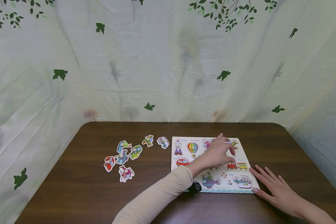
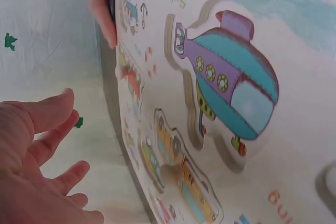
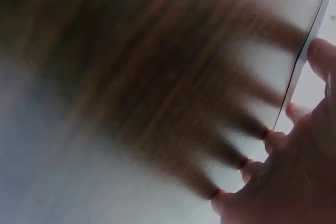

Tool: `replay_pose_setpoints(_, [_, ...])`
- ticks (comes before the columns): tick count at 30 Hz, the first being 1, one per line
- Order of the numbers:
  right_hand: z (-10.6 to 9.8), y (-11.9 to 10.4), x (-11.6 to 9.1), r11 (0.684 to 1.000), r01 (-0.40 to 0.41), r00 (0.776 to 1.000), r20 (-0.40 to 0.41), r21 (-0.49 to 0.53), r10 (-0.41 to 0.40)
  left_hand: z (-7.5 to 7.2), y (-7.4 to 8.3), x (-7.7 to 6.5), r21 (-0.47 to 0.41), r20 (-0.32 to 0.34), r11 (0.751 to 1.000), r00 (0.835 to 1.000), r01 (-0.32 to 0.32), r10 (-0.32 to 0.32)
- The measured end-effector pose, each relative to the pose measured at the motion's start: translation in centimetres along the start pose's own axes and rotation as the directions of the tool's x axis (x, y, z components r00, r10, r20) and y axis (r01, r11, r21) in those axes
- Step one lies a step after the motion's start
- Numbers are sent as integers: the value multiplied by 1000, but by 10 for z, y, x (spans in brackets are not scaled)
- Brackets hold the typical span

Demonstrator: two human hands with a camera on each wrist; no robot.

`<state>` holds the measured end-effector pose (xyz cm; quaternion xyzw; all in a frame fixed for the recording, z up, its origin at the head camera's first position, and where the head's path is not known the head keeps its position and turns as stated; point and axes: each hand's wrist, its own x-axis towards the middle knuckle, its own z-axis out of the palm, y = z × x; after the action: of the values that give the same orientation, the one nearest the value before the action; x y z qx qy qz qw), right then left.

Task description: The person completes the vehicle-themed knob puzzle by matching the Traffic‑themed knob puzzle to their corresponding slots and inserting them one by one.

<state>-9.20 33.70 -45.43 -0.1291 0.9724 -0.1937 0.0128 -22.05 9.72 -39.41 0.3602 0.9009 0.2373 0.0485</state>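
Note:
A white puzzle board [image 1: 224, 186] with vehicle pictures in cut-out recesses lies right of the table's middle. Over its upper right part hovers my left hand [image 1: 217, 151], thumb and fingers apart with nothing between them. The left wrist view shows the same hand [image 2: 39, 156] beside the board, near a submarine recess [image 2: 231, 77]. My right hand [image 1: 280, 191] lies on the table with spread, straight fingers, and its thumb touches the board's lower right corner. In the right wrist view, the right hand's fingertips [image 3: 223, 200] meet the tabletop and the thumb meets the board edge.
Several loose puzzle pieces lie left of the board, among them a red one [image 1: 109, 164], a pink one [image 1: 126, 173] and a green one [image 1: 135, 151]. The brown table [image 1: 81, 186] backs onto a pale curtain [image 1: 156, 62] with leaf prints.

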Motion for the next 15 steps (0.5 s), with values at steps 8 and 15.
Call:
replay_pose_setpoints(8, [-2,0,1,1000,7,1000,-6,11,-7,-13,-12,-7,-69,-43,998,999,-11,8])
replay_pose_setpoints(15, [-1,0,1,1000,0,1000,2,15,0,-22,-27,-17,-121,-73,992,997,-26,18])
